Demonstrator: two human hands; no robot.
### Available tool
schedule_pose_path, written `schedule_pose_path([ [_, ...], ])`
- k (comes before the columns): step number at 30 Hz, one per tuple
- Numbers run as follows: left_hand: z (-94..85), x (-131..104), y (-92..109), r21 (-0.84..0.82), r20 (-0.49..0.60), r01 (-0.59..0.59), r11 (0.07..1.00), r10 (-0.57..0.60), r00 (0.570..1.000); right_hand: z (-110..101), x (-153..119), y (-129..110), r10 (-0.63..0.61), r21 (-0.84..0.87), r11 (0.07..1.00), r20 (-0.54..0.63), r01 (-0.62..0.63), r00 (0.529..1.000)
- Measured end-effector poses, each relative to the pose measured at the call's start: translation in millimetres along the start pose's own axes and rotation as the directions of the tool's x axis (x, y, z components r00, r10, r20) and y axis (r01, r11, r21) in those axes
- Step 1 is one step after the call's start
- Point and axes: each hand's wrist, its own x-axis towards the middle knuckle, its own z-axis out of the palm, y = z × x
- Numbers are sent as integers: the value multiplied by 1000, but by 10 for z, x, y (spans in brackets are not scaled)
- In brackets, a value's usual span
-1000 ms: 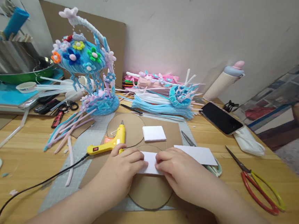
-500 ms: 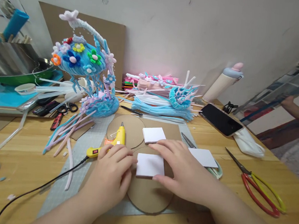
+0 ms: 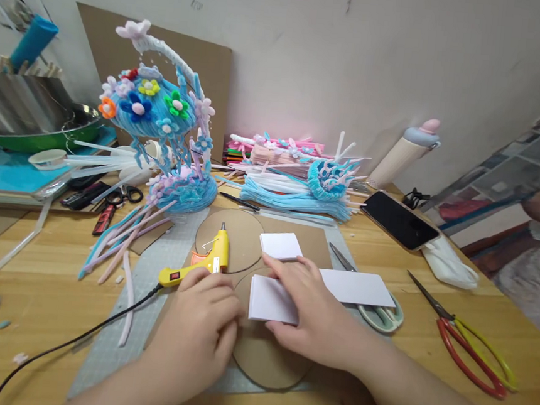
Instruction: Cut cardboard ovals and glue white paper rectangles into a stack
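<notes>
A white paper stack (image 3: 268, 300) lies on the lower cardboard circle (image 3: 272, 360), and my right hand (image 3: 305, 306) rests over its right part, thumb at the lower edge and fingers above. My left hand (image 3: 205, 323) is curled just left of the stack, its fingers bent; whether anything is inside is hidden. A second white stack (image 3: 281, 246) sits behind my right fingers. To the right, a white paper strip (image 3: 357, 287) lies over the pale-green-handled scissors (image 3: 383, 316). The yellow glue gun (image 3: 218, 251) lies beyond my left hand.
Red-and-yellow-handled scissors (image 3: 456, 345) and a phone (image 3: 398, 220) lie right. A blue flowered pipe-cleaner sculpture (image 3: 155, 107) stands back left, with pipe-cleaner bundles (image 3: 294, 195) behind the mat. The glue gun's black cord (image 3: 78, 343) crosses the left side. A person's arm shows far right.
My right hand has moved slightly left, covering more of the near stack. More of the white strip on the right now shows. The view has shifted a little.
</notes>
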Motion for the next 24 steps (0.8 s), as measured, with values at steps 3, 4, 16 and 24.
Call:
schedule_pose_path([
  [3, -41, -45, 8, -104, -181, 35, 994, -53, 982, -10, -16, -7, 104, 504, 860, -24, -78, 994],
  [4, -47, -60, 16, -139, -194, 39, 990, -66, 979, -7, -16, -17, 119, 669, 738, 2, -90, 993],
  [16, -33, -58, 31, -426, 205, 173, 888, -91, 974, 102, 22, -126, 102, 932, -151, 347, -330, 932],
  [24, -20, -58, 54, -535, 248, 252, 806, -136, 959, 131, -4, -183, 139, 944, -50, 329, -325, 934],
])
